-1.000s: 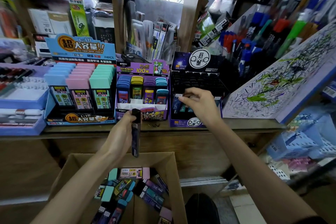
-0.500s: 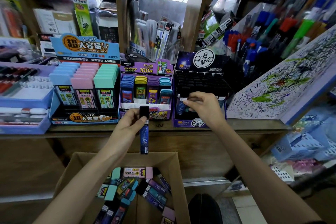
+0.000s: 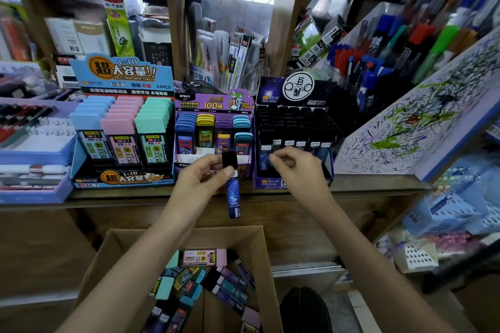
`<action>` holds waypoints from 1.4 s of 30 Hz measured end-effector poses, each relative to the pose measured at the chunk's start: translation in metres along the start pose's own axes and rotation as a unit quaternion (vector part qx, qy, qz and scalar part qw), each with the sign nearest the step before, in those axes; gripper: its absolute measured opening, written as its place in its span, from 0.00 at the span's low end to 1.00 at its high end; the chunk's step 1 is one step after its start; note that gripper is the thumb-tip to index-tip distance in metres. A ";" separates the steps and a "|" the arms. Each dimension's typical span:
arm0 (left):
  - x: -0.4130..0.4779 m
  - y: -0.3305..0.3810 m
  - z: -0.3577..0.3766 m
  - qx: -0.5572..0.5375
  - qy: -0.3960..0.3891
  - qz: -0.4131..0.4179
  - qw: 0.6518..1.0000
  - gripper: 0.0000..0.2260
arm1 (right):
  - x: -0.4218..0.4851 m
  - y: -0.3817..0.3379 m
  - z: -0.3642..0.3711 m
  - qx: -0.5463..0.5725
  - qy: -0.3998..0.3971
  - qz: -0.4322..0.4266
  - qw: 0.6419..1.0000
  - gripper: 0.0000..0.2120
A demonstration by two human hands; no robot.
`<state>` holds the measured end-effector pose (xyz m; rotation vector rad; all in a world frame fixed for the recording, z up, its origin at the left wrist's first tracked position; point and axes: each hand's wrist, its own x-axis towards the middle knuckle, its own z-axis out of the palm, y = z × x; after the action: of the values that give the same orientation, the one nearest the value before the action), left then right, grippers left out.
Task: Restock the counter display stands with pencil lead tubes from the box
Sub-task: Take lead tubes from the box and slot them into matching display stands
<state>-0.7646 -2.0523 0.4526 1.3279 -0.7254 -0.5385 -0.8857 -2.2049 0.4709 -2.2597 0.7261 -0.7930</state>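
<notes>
Blue lead tube (image 3: 233, 197) hangs beneath left hand (image 3: 197, 186), apparently thumb-pinched.

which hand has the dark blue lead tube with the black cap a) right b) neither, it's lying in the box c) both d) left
d: the left hand pinches the dark blue tube just below its cap, holding it upright; the right hand is apart from it.

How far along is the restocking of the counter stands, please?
The blue stand, purple stand and black stand look well stocked. The left hand holds a dark blue tube, not yet placed. Many tubes lie in the box, unplaced.
</notes>
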 end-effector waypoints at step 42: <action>0.035 -0.025 0.000 0.549 -0.039 0.153 0.821 0.16 | 0.017 0.028 -0.015 0.082 0.010 -0.048 0.995 0.07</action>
<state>-0.7395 -2.0816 0.4342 2.1873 -1.3946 0.1713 -0.8928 -2.2401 0.4666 -2.1537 0.5440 -0.8897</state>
